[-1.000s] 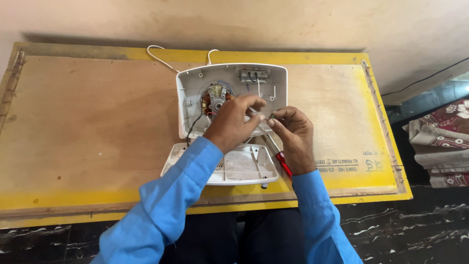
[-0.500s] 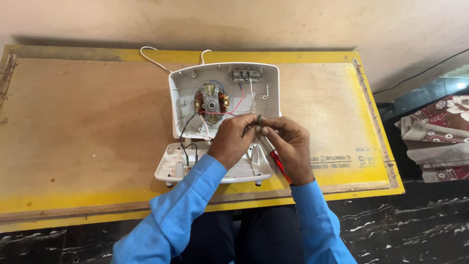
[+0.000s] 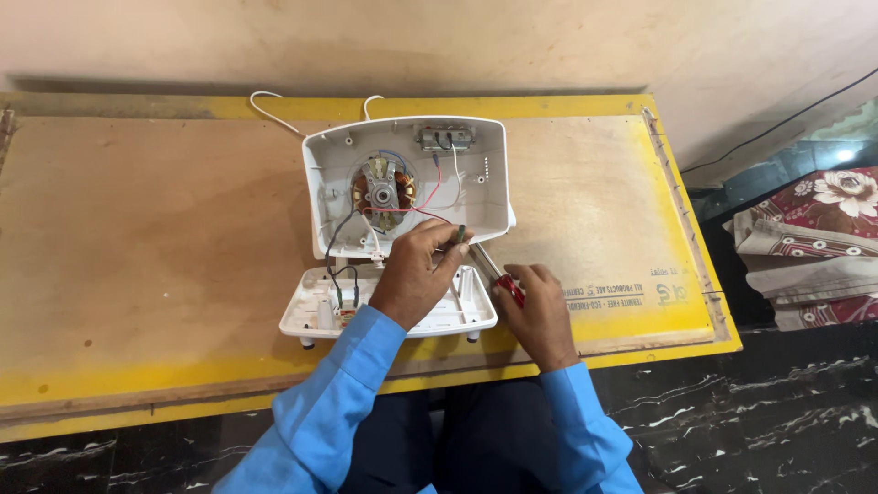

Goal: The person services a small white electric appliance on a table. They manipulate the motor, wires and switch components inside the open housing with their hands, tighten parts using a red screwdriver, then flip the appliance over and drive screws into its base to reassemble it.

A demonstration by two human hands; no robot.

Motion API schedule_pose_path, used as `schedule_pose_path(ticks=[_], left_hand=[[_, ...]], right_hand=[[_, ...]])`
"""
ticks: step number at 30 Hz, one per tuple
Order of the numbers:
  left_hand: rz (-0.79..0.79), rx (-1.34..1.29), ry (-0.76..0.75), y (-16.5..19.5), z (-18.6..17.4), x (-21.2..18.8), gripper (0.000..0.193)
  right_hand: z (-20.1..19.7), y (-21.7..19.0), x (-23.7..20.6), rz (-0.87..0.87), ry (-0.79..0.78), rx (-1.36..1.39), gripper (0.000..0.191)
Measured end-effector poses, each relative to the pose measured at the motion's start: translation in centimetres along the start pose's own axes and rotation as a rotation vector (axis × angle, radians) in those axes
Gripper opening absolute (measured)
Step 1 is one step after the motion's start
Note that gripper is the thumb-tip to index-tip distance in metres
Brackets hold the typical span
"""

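An opened white plastic appliance housing [image 3: 489, 174] lies on the wooden table [image 3: 146, 238], showing a copper-wound motor [image 3: 384, 187] and red, black and white wires. Its flat white cover [image 3: 306, 311] lies in front of it. My left hand [image 3: 416, 274] pinches a small dark part [image 3: 461, 234] at the housing's lower edge. My right hand [image 3: 540, 311] grips a red-handled screwdriver [image 3: 498, 274], its shaft pointing up-left toward that part.
The table has a yellow rim [image 3: 695, 338] and stands against a pale wall. A white cord [image 3: 270, 110] runs off the back of the housing. Folded flowered cloth [image 3: 805, 247] lies to the right, beyond the table. Dark marbled floor shows below.
My right hand has drawn back down and to the right with the screwdriver. My left hand stays at the housing's lower edge, pinching the small part.
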State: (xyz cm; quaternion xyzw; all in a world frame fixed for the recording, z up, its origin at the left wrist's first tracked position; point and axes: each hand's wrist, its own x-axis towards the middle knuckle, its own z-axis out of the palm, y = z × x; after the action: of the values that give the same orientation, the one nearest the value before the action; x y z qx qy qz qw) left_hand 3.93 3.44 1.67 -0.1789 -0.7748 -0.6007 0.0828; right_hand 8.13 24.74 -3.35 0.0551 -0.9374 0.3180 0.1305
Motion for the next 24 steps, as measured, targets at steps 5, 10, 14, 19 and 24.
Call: schedule_pose_path(ticks=[5,10,14,19,24], left_hand=[[-0.007,0.032,0.027,1.1,-0.1,-0.6,0.020],[-0.013,0.060,0.022,2.0,-0.1,-1.8,0.020],[0.013,0.084,0.016,2.2,-0.5,-2.4,0.023],[-0.054,0.075,0.006,1.7,-1.0,-2.7,0.025],[0.052,0.121,0.028,0.9,-0.8,-3.2,0.024]], right_hand=[[1.1,0.8,-1.4,0.016,-0.024,-0.175,0.043],[1.2,1.6,-2.4,0.053,-0.017,-0.222,0.036],[0.5,1.8,-2.7,0.161,0.009,-0.016,0.029],[-2.0,0.8,-4.4,0.304,0.154,0.278,0.031],[-6.0,-0.6,-6.4,0.401,0.356,0.494,0.030]])
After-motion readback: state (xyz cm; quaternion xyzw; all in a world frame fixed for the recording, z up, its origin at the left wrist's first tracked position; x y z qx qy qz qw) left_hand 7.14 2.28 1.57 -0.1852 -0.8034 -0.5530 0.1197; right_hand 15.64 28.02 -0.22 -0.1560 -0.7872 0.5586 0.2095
